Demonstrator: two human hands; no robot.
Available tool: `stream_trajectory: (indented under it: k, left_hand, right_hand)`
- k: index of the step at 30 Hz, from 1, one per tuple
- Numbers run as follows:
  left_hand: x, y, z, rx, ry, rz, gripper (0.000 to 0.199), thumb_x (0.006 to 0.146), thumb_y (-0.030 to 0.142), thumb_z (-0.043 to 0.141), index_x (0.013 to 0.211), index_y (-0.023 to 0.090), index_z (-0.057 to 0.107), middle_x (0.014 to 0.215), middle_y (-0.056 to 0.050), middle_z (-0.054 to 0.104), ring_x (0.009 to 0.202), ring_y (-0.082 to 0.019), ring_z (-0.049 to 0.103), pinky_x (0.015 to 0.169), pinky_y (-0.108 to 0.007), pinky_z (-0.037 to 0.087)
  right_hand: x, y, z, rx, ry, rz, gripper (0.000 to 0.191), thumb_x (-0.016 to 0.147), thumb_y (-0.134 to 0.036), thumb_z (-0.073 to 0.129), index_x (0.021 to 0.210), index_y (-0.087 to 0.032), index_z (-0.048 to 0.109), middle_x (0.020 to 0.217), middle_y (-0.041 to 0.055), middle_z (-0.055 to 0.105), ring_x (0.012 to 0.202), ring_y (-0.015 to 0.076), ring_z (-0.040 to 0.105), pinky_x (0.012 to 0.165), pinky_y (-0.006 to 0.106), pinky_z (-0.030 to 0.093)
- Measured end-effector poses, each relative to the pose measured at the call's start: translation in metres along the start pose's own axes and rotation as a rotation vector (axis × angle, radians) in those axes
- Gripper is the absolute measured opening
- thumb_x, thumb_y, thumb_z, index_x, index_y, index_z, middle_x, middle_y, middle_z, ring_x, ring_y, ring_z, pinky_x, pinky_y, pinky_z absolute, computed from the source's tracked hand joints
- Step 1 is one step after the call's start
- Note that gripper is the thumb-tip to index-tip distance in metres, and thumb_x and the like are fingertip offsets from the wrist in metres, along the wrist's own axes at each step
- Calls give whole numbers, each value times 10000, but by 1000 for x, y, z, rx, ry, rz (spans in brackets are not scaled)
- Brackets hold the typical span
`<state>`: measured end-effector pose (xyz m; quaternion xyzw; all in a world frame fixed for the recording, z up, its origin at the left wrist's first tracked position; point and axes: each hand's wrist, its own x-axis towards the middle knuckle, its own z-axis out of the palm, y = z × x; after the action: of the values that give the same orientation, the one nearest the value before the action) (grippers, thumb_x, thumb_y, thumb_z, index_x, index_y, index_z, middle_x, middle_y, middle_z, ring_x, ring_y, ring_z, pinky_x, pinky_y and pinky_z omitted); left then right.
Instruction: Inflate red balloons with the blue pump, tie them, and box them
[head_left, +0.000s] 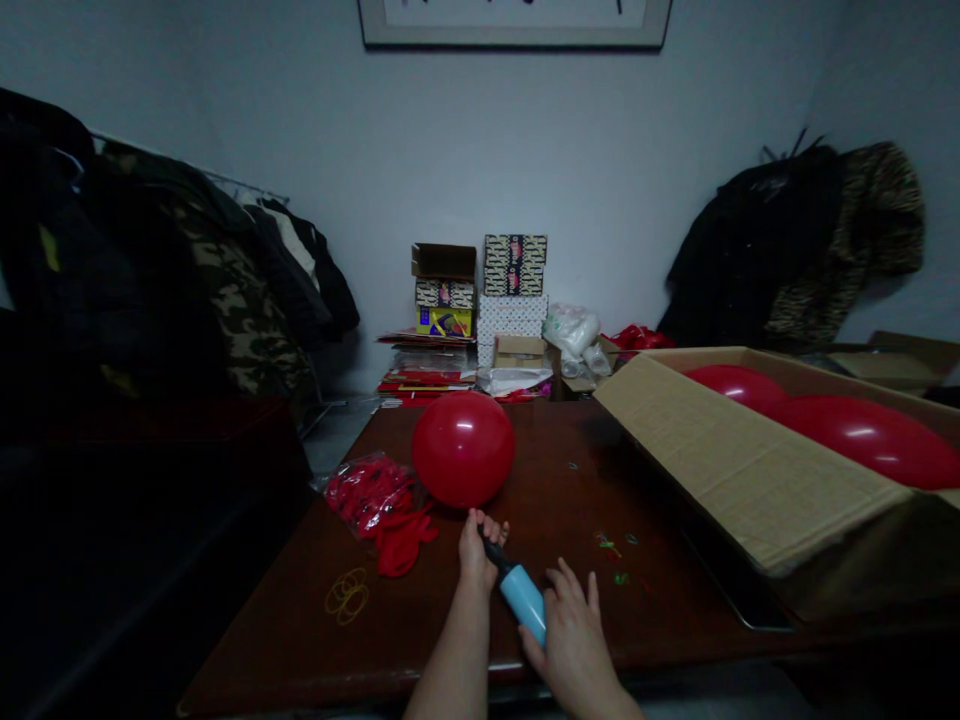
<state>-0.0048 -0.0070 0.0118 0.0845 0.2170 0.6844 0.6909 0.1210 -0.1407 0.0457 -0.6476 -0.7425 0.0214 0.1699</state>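
The person's left hand (481,552) is closed around the neck of the red balloon (463,450) and the blue pump's (523,600) nozzle, mid-table. The right hand (576,635), fingers spread, covers the pump's near end; its hold cannot be told.

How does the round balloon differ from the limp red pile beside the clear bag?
The round balloon is swollen and taut; the limp red pile is slack and crumpled. The round balloon shines brightly; the limp red pile looks duller. The left hand is at the round balloon's base; the limp red pile lies unheld. Both are red.
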Motion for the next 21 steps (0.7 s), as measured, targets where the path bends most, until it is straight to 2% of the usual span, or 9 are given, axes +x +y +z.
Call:
stream_trajectory:
  k: [4,9,12,15,21]
  left_hand:
    - [-1,-1,7,30,46,1,264,813,298,532,603,191,414,471,66,390,429,-82,422,716,-335,485]
    - [-2,5,21,78,92,52,238,795,259,548,600,185,434,519,28,476,532,-121,544,707,-337,498]
    - [2,20,31,72,97,114,236,801,240,527,591,182,436,534,10,512,577,-139,582,715,-340,502]
    - [6,39,36,137,50,148,234,790,220,529,577,172,446,506,10,522,548,-130,577,711,-326,503]
    - [7,60,42,252,12,202,252,755,259,572,558,171,444,505,9,550,606,-151,614,744,-336,494]
  right_hand:
    - [0,10,-10,10,-2,-3,410,718,-399,529,1029,-145,609,1241,125,518,1295,284,279,1078,501,-26]
    - [-3,21,-22,48,-17,-24,396,723,-400,529,1011,-140,607,1257,132,505,1307,285,259,1078,506,-31]
    - [-7,29,-26,63,-8,-51,367,741,-406,513,980,-146,613,1264,133,500,1308,283,258,1078,511,-19]
    - [-10,38,-29,46,2,-61,351,773,-404,476,964,-144,615,1259,142,501,1299,290,275,1071,535,-2]
    - [4,42,-32,-17,22,25,380,770,-401,474,976,-123,629,1239,151,518,1279,301,308,1072,523,16]
